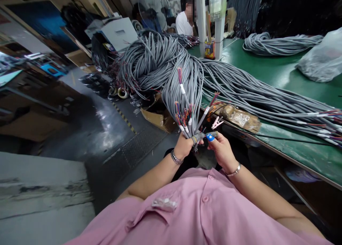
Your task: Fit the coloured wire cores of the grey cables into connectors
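My left hand (pixel 187 144), with a grey finger cover and a watch at the wrist, is closed around a bunch of grey cables (pixel 184 129). Their stripped ends fan out above it, showing coloured wires (pixel 184 111) and white bands. Close on its right, my right hand (pixel 219 145) has thumb and finger pinched together near the cable ends. Blue material (pixel 210 137) covers its thumb tip, and a grey cover is on a finger. What lies in that pinch is too small to make out. A pale pink clip (pixel 217 122) is just above the right hand.
Long grey cable bundles (pixel 240 81) lie across the green table (pixel 280 77). A taped brown package (pixel 237 117) sits at its near edge. An open cardboard box (pixel 157 113) stands below on the left. A person in a white shirt (pixel 184 24) is behind a white post (pixel 201 24).
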### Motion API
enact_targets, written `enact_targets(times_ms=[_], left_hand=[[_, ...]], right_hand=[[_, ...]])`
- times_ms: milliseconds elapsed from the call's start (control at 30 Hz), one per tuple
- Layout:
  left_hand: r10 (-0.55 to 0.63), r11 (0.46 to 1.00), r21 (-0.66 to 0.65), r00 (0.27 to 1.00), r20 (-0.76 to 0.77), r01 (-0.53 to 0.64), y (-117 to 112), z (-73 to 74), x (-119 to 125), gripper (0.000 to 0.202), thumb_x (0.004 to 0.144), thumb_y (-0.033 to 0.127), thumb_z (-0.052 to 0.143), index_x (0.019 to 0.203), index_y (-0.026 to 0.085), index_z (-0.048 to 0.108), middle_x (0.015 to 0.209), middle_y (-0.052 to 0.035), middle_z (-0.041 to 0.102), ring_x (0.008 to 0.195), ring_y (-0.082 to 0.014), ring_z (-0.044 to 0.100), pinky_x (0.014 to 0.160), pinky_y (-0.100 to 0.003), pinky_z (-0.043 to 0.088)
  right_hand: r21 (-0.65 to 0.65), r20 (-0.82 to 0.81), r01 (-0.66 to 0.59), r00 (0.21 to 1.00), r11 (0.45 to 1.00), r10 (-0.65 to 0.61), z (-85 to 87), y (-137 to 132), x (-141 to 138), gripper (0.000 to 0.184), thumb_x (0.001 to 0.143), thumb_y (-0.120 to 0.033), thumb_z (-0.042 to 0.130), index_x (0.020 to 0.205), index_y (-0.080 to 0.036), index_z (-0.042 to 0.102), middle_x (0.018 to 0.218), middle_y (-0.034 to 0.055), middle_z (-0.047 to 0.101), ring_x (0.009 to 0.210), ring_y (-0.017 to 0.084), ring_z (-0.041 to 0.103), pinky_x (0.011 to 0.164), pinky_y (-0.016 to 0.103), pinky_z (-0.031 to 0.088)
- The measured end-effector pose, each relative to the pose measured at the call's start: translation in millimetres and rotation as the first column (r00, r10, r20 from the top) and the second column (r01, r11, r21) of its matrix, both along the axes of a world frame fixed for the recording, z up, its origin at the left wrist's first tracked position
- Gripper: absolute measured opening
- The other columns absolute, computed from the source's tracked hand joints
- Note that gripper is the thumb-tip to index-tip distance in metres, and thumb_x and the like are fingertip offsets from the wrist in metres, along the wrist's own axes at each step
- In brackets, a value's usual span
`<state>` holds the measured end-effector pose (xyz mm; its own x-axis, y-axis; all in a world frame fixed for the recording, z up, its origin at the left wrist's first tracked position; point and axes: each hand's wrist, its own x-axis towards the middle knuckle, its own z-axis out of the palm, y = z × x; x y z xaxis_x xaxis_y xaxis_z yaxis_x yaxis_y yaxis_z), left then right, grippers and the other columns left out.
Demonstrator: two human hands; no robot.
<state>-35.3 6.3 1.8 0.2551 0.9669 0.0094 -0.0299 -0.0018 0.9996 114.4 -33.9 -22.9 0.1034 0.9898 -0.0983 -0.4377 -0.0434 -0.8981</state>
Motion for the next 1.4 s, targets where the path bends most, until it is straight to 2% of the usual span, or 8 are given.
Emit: enact_targets(times_ms=[100, 233, 400, 600, 800, 967, 1133, 1400], left_hand=[[-0.037, 0.999, -0.013, 0.999, -0.022, 0.036, 1.1, -0.5, -2.7, 0.028, 0.072, 0.038, 0.073, 0.063, 0.013, 0.066, 0.056, -0.0028, 0.062, 0.048, -0.0106, 0.053, 0.048, -0.023, 0.042], [-0.120, 0.993, -0.010, 0.990, -0.078, 0.119, 2.8, 1.0, -4.4, 0.030, 0.072, 0.039, 0.073, 0.061, 0.012, 0.065, 0.054, -0.0026, 0.060, 0.048, -0.0101, 0.051, 0.047, -0.022, 0.040], [-0.194, 0.981, -0.021, 0.975, -0.109, 0.193, 4.4, 4.3, -2.9, 0.031, 0.070, 0.038, 0.075, 0.059, 0.011, 0.063, 0.053, -0.0026, 0.060, 0.047, -0.0094, 0.050, 0.047, -0.022, 0.039], [-0.131, 0.991, 0.019, 0.986, -0.104, 0.134, 3.0, -0.4, -1.8, 0.029, 0.073, 0.037, 0.072, 0.063, 0.011, 0.066, 0.057, -0.0037, 0.063, 0.051, -0.0112, 0.054, 0.052, -0.023, 0.042], [-0.052, 0.999, 0.013, 0.997, -0.049, 0.053, 1.6, -2.7, -0.4, 0.027, 0.073, 0.037, 0.073, 0.065, 0.012, 0.066, 0.058, -0.0032, 0.063, 0.053, -0.0121, 0.057, 0.055, -0.024, 0.045], [-0.089, 0.996, 0.009, 0.994, -0.056, 0.089, 2.8, -1.9, -1.2, 0.027, 0.073, 0.036, 0.073, 0.063, 0.012, 0.064, 0.056, -0.0027, 0.062, 0.051, -0.0110, 0.055, 0.053, -0.023, 0.043], [-0.138, 0.990, 0.024, 0.984, -0.110, 0.142, 5.2, -0.6, -2.7, 0.029, 0.073, 0.037, 0.073, 0.060, 0.012, 0.064, 0.055, -0.0025, 0.061, 0.049, -0.0102, 0.052, 0.050, -0.023, 0.040], [-0.187, 0.982, -0.004, 0.974, -0.130, 0.188, 5.2, 7.6, -0.4, 0.032, 0.070, 0.039, 0.074, 0.058, 0.012, 0.064, 0.053, -0.0023, 0.060, 0.048, -0.0099, 0.050, 0.050, -0.023, 0.039]], right_hand=[[0.032, 0.042, -0.035, 0.999, 0.999, 0.034, 5.2, 0.8, -0.5, 0.026, 0.075, -0.042, 0.072, 0.084, -0.020, 0.063, 0.068, -0.0030, 0.059, 0.058, 0.010, 0.049, 0.058, 0.024, 0.042], [0.046, 0.042, -0.139, 0.990, 0.989, 0.137, 14.7, 4.5, -3.0, 0.030, 0.077, -0.042, 0.070, 0.096, -0.019, 0.064, 0.072, 0.0002, 0.065, 0.064, 0.013, 0.057, 0.057, 0.024, 0.040], [0.050, -0.018, -0.131, 0.991, 0.990, 0.133, 9.8, 8.6, -4.4, 0.025, 0.078, -0.040, 0.070, 0.087, -0.018, 0.063, 0.065, -0.0008, 0.065, 0.057, 0.012, 0.057, 0.054, 0.024, 0.036], [0.036, -0.114, -0.028, 0.993, 0.999, 0.032, 7.2, 5.3, -8.6, 0.022, 0.076, -0.038, 0.073, 0.079, -0.019, 0.063, 0.060, -0.0030, 0.062, 0.051, 0.009, 0.051, 0.051, 0.023, 0.034], [0.000, -0.197, -0.002, 0.980, 1.000, 0.002, 7.8, 4.2, -13.7, 0.021, 0.075, -0.037, 0.074, 0.078, -0.019, 0.063, 0.058, -0.0042, 0.059, 0.050, 0.008, 0.050, 0.050, 0.022, 0.035], [0.000, -0.123, -0.028, 0.992, 1.000, 0.028, 9.9, 5.4, -9.8, 0.023, 0.074, -0.039, 0.074, 0.079, -0.019, 0.064, 0.060, -0.0027, 0.062, 0.051, 0.009, 0.052, 0.051, 0.023, 0.037], [0.069, -0.055, -0.131, 0.989, 0.989, 0.135, 12.2, 8.0, -4.5, 0.027, 0.076, -0.040, 0.072, 0.093, -0.020, 0.066, 0.068, -0.0004, 0.067, 0.058, 0.013, 0.059, 0.056, 0.026, 0.038], [0.068, -0.090, -0.112, 0.989, 0.991, 0.118, 8.6, 10.0, -6.5, 0.018, 0.080, -0.035, 0.069, 0.082, -0.018, 0.062, 0.062, -0.0008, 0.066, 0.054, 0.013, 0.059, 0.055, 0.025, 0.038]])
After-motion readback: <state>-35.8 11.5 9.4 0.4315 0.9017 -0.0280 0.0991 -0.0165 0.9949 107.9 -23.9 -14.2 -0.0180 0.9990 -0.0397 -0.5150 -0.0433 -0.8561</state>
